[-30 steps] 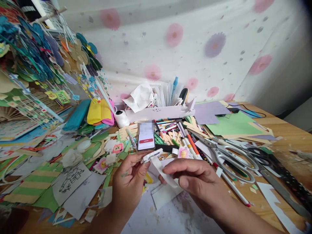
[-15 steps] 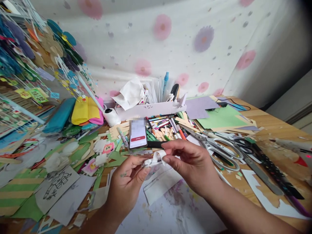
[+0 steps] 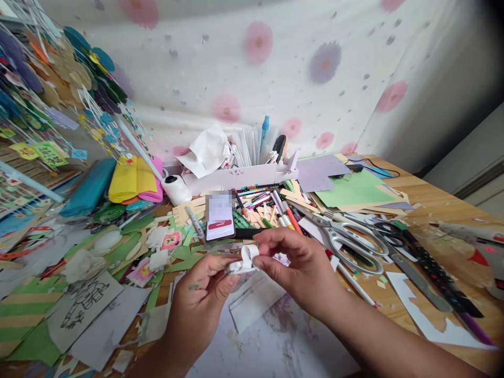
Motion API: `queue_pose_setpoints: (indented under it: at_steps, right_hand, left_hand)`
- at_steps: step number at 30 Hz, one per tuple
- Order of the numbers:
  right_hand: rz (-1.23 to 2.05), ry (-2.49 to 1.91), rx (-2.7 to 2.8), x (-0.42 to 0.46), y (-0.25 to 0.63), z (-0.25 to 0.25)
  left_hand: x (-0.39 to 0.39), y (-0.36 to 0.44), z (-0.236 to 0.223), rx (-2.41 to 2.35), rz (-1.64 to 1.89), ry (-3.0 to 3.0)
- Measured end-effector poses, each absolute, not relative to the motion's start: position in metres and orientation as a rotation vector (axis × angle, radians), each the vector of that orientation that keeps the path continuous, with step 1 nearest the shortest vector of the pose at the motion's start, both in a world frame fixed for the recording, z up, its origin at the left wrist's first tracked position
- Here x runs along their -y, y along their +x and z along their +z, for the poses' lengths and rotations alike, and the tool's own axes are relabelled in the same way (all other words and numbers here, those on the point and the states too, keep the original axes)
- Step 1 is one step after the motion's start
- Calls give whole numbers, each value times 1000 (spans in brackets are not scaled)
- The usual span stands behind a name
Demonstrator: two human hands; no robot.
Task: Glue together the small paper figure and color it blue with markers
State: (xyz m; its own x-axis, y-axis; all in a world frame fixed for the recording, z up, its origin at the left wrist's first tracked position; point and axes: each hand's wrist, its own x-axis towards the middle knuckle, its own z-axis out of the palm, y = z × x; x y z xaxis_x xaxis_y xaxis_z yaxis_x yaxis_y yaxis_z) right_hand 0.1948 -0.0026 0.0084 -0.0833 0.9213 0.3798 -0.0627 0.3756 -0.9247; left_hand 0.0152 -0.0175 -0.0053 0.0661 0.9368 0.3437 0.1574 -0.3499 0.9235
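Observation:
My left hand [image 3: 208, 289] pinches a small flat white paper piece [image 3: 235, 269] between thumb and fingers. A narrow white paper strip [image 3: 249, 254] curls up from that piece in a loop. The thumb and index finger of my right hand [image 3: 289, 257] are closed on the strip's right side. Both hands are close together over a stained white sheet [image 3: 275, 336]. Below them lies a folded white paper [image 3: 255, 302]. Just beyond my fingers a phone [image 3: 220, 215] leans with its screen lit.
Large scissors [image 3: 354, 236] and a long grey blade [image 3: 421, 283] lie to the right, near a glue gun [image 3: 472, 241]. Pens and paper scraps crowd the middle. A white box [image 3: 236, 177] and a thread spool [image 3: 176, 190] stand behind. Paper hangings [image 3: 74, 68] dangle at left.
My right hand has brought the strip's loose end, earlier hanging down to the right, up and leftward, bending it into a loop. The view has turned slightly right.

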Motion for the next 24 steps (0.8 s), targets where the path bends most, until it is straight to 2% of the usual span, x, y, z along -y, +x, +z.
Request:
queue_pose_setpoints:
  at_steps: [4, 10, 12, 14, 20, 24]
  right_hand:
    - [913, -804, 1661, 1, 203, 15]
    - [240, -806, 2029, 5, 208, 18]
    - [133, -795, 2100, 6, 208, 19]
    - [180, -790, 2087, 6, 209, 20]
    - [813, -739, 1887, 1, 213, 25]
    - [748, -758, 1969, 2, 215, 29]
  left_hand:
    - [18, 16, 0, -1095, 1364, 1622]
    - [19, 14, 2, -1065, 1317, 1636]
    - [18, 13, 1, -1067, 1306, 1655]
    - [18, 12, -1, -1071, 1308, 1657]
    - [17, 12, -1, -1065, 1317, 1649]
    - [18, 11, -1, -1043, 1302, 1695]
